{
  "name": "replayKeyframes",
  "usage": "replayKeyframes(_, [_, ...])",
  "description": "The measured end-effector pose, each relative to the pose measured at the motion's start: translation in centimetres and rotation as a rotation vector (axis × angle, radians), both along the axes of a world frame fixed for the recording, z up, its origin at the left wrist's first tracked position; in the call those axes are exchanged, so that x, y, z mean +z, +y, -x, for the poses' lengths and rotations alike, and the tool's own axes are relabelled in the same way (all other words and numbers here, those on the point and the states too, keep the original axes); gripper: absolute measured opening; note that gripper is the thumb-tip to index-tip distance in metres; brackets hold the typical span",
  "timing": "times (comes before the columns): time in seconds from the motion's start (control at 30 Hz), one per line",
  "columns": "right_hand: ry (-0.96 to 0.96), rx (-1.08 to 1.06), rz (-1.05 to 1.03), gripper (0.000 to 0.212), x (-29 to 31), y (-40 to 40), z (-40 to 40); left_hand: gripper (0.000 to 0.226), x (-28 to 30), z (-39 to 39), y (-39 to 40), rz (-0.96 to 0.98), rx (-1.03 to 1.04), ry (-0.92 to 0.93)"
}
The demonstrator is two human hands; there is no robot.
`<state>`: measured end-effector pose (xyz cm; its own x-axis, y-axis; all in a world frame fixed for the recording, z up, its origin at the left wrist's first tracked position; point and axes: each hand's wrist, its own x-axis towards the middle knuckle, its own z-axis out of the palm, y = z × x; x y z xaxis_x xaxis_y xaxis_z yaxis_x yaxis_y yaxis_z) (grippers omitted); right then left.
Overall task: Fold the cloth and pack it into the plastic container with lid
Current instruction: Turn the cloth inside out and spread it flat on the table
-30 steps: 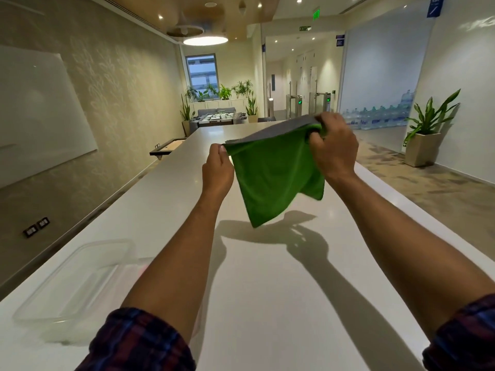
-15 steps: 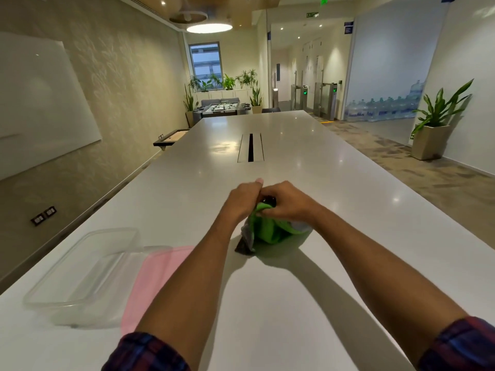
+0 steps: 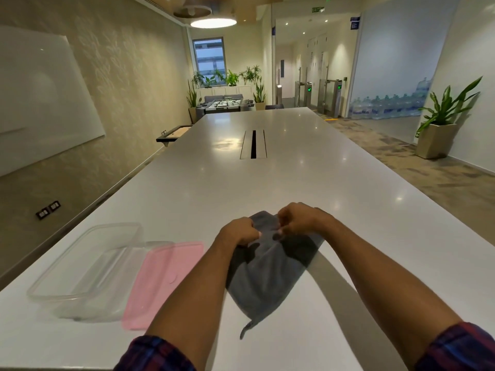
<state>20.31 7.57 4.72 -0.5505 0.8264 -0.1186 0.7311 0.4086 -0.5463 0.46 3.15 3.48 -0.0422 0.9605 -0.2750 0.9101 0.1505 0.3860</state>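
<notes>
The cloth [image 3: 267, 274] lies on the white table, its grey side up and its green side hidden, with a loop tag at its near corner. My left hand [image 3: 239, 232] pinches the cloth's far edge on the left. My right hand [image 3: 297, 219] pinches the same far edge, close beside the left hand. The clear plastic container [image 3: 85, 271] stands open to the left of my left forearm. Its pink lid [image 3: 166, 279] lies flat between the container and my arm, overlapping the container's right rim.
The long white table [image 3: 348, 210] stretches away, with a cable slot [image 3: 253, 144] in its middle. A whiteboard hangs on the left wall. A potted plant [image 3: 439, 121] stands on the carpet to the right.
The cloth went from hanging green in the air, to bunched on the table, to spread out grey side up. Both hands came down and nearer, and the view tilted down.
</notes>
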Motion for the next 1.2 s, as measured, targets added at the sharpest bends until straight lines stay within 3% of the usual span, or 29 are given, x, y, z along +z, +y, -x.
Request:
replayKeyframes(0.07, [-0.257,-0.084,-0.193,0.027,-1.5,0.8,-1.3,0.039,-0.9,0.0,0.1,-0.045,0.019,0.046])
replayKeyframes(0.17, [-0.502,-0.067,-0.161,0.044,-2.7,1.1,-3.0,0.045,-2.0,0.0,0.3,-0.088,0.078,0.056])
replayKeyframes(0.3, [-0.639,-0.074,-0.333,0.047,-2.8,1.3,-3.5,0.053,-2.8,-0.2,0.6,-0.138,0.086,0.13])
replayKeyframes(0.37, [-0.65,-0.058,-0.322,0.051,-2.0,1.4,-3.2,0.049,-3.0,-0.5,0.8,-0.163,0.057,0.133])
replayKeyframes(0.53, [-0.383,-0.001,0.292,0.046,-0.3,1.8,-3.4,0.025,-3.0,-0.6,1.5,-0.245,0.028,0.05])
replayKeyframes(0.57, [-0.336,-0.014,0.301,0.044,-0.5,2.1,-3.8,0.021,-3.1,-0.3,1.7,-0.278,0.048,0.029])
replayKeyframes(0.63, [-0.298,-0.101,0.12,0.035,-1.1,2.8,-4.8,0.024,-3.4,0.6,1.9,-0.33,0.093,0.033])
replayKeyframes(0.7, [-0.407,-0.176,-0.095,0.041,-2.0,3.6,-5.8,0.038,-3.8,1.8,2.1,-0.303,0.096,0.136])
replayKeyframes(0.77, [-0.463,-0.202,-0.034,0.062,-3.0,4.1,-6.4,0.04,-3.9,2.7,2.3,-0.246,0.08,0.199])
replayKeyframes(0.8, [-0.435,-0.198,0.029,0.063,-3.4,4.3,-6.6,0.034,-3.8,2.9,2.4,-0.232,0.084,0.192])
replayKeyframes(0.87, [-0.34,-0.147,0.105,0.041,-4.1,4.6,-6.9,0.018,-3.7,3.3,2.6,-0.229,0.085,0.148])
replayKeyframes(0.93, [-0.228,-0.096,0.147,0.023,-4.2,4.6,-7.0,0.007,-3.6,3.5,2.8,-0.201,0.054,0.041])
replayKeyframes(1.0, [-0.073,-0.105,0.183,0.019,-3.6,4.5,-6.9,0.014,-3.0,3.7,2.7,-0.205,0.05,-0.118])
replayKeyframes(1.1, [0.14,-0.151,0.24,0.031,-2.3,4.9,-7.2,0.024,-1.2,3.9,3.2,-0.197,0.082,-0.327])
replayKeyframes(1.2, [0.24,-0.144,0.301,0.027,-1.4,5.4,-7.8,0.019,0.2,4.3,3.1,-0.02,0.252,-0.657])
